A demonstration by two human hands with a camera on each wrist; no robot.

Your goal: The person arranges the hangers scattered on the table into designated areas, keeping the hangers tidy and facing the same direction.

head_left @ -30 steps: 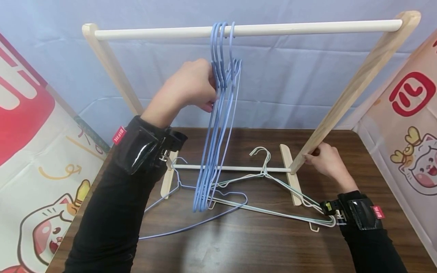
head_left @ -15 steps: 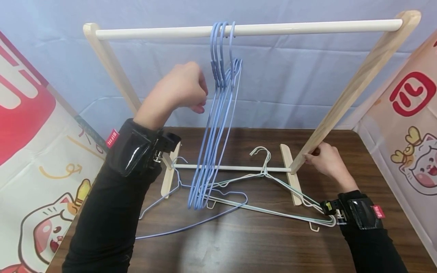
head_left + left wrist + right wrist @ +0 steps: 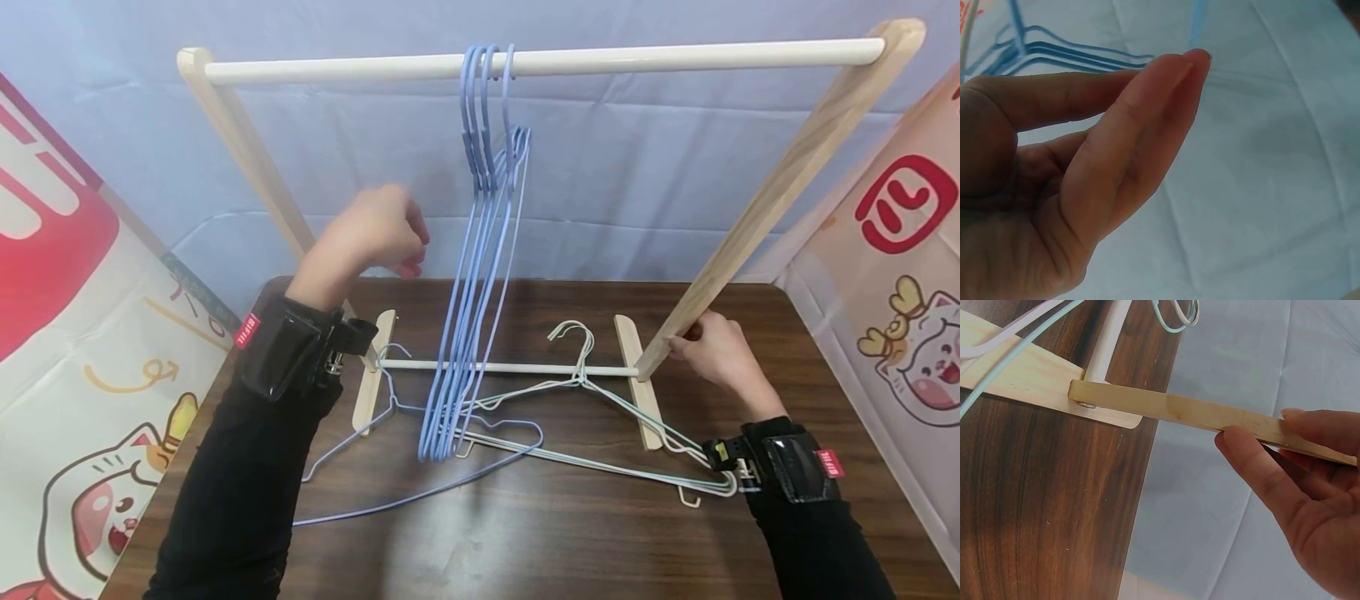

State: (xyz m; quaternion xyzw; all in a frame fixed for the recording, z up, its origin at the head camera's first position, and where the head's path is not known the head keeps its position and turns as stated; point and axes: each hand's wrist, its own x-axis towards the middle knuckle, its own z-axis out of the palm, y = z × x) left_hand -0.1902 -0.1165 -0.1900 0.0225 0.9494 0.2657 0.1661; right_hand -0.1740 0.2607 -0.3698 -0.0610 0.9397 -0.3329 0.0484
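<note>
Several blue hangers [image 3: 477, 162] hang bunched by their hooks on the white top rail [image 3: 322, 69] of a wooden clothes rack. To their left, my left hand [image 3: 382, 229] is apart from them, its fingers loosely bent with nothing held. In the left wrist view the thumb and fingertips [image 3: 1200, 62] come close together, with blue hangers behind. My right hand [image 3: 716, 354] pinches the rack's right slanted post [image 3: 780, 200] low down. The right wrist view has thumb and fingers on either side of that wooden post [image 3: 1172, 407].
On the brown table [image 3: 570, 550] a blue hanger [image 3: 480, 473] lies front left, under the hanging ones. Pale green and white hangers [image 3: 581, 379] lie right of centre, over the rack's lower bar [image 3: 525, 368]. A light blue cloth [image 3: 637, 167] covers the back.
My left hand has let go of the hanging blue hangers and moved left and down from them. The hangers have swayed slightly. My right hand stays on the post.
</note>
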